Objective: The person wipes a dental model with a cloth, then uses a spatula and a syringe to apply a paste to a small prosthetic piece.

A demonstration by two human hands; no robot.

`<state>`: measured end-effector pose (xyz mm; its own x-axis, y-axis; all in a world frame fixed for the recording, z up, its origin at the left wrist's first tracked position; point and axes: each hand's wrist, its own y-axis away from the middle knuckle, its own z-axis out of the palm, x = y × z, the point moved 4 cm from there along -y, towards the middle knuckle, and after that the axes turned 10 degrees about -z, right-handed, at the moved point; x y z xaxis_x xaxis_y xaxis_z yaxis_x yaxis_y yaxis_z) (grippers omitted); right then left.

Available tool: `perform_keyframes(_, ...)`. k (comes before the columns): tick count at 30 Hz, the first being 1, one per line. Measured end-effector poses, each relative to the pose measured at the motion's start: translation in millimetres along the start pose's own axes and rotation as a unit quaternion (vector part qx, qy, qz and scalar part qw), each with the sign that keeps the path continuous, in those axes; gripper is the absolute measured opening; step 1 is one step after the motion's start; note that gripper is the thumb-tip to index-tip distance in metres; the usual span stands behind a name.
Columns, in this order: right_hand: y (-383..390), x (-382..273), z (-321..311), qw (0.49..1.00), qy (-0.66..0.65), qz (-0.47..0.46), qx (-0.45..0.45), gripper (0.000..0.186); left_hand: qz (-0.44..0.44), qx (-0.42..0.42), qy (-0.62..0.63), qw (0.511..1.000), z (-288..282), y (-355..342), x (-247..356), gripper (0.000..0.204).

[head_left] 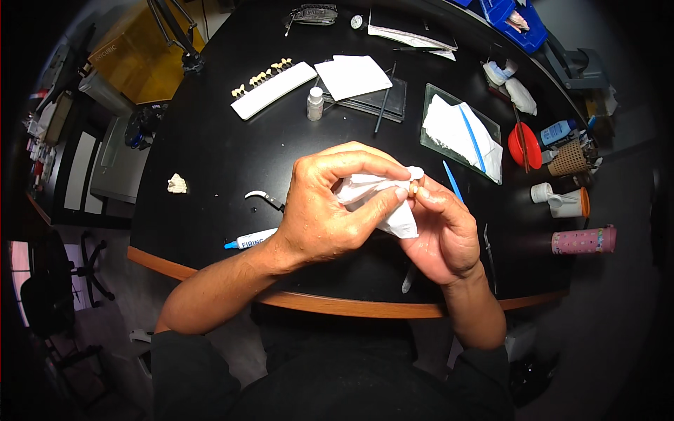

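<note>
My left hand [319, 203] is closed on a crumpled white tissue [399, 223], pinching it between thumb and fingers. My right hand [449, 238] meets it over the front middle of the black table, its thumb and fingertips pinched on a small tooth-coloured piece [413, 189]. The tissue touches this piece, and fingers partly cover it, so its exact shape is unclear. Beads of moisture show on the skin of my left hand and forearm. Just behind my right hand lies a thin blue stick [453, 181]. Curved-tip tweezers [261, 197] stick out beside my left hand.
A paste tube [256, 239] lies by my left wrist, a small white cast [177, 184] farther left. Behind are a tooth shade guide [275, 90], small bottle [315, 105] and white paper pad [352, 77]. Rightward: glass slab [430, 144] with paper, red bowl [533, 149], pink cup [583, 240].
</note>
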<state>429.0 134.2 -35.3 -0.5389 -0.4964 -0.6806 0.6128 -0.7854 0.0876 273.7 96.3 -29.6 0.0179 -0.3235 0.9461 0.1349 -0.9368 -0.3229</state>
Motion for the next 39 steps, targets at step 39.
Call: perform_keyframes(39, 3.1, 5.2, -13.0, 1.000, -0.002, 0.014, -0.003, 0.012, 0.087, 0.018, -0.082, 0.993, 2.1, 0.6, 1.2, 0.017)
